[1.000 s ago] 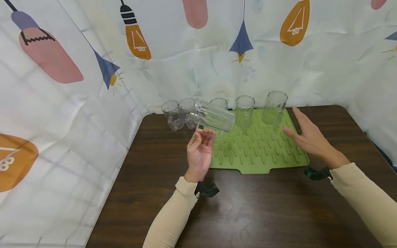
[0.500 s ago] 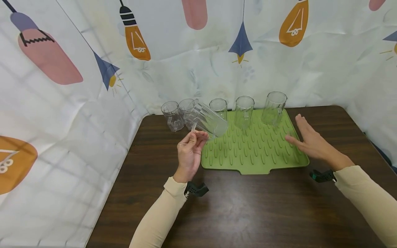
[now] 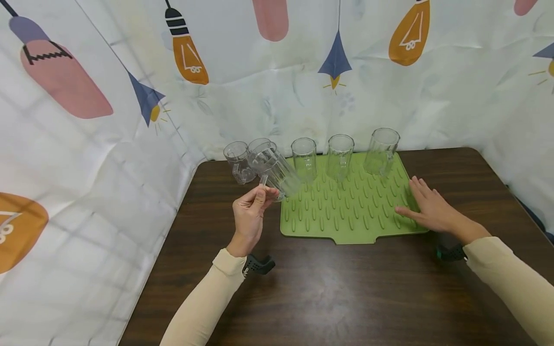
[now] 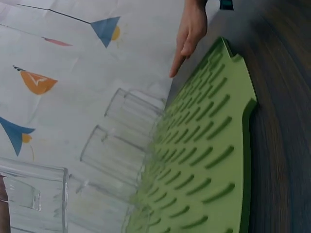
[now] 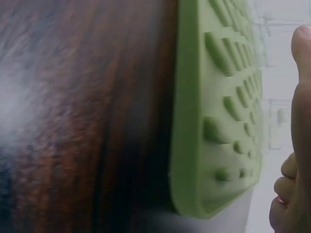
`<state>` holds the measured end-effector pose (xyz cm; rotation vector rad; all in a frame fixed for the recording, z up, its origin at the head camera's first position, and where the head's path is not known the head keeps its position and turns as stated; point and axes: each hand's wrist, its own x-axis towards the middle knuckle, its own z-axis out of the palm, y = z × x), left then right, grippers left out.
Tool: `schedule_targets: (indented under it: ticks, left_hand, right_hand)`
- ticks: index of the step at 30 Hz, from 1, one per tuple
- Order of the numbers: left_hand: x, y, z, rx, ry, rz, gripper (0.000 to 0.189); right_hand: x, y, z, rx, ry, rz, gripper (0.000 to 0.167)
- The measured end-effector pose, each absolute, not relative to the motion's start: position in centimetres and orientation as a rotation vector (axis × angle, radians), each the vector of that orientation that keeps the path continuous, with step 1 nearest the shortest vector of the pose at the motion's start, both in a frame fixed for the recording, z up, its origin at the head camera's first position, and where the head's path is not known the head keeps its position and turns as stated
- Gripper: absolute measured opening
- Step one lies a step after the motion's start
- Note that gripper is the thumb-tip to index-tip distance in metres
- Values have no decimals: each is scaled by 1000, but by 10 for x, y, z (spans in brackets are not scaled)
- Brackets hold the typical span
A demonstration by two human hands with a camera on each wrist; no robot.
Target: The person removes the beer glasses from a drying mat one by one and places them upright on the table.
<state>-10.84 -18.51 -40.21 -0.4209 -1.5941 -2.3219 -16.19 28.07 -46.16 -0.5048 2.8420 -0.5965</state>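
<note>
My left hand grips a clear glass mug by its handle, holding it tilted above the left edge of a green ridged mat. In the left wrist view part of the held mug shows at the lower left. Three more glass mugs stand along the mat's back: a left one, a middle one and a right one. My right hand is over the mat's right edge, fingers extended, holding nothing; its thumb shows in the right wrist view.
Two glass mugs stand on the dark wooden table left of the mat; the outer mug is in plain sight, the other partly behind the held mug. A patterned white curtain hangs behind and at the left.
My left hand has moved left and slightly down, swinging the held mug from nearly sideways to more upright. My right hand has dropped lower beside the mat. The standing mugs stay in place.
</note>
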Motion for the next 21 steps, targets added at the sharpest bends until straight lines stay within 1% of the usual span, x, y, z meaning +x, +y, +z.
schedule_targets:
  ticks: [11,21]
  left_hand:
    - [-114,-210,-398,-388,-1667,-2136,16]
    - [-123,-235,-392,-379,-1658,-2044,18]
  right_hand:
    - [-157,277,-476,-533,2839,-477,108]
    - [-150,276,-478,-522,2827,-381,111]
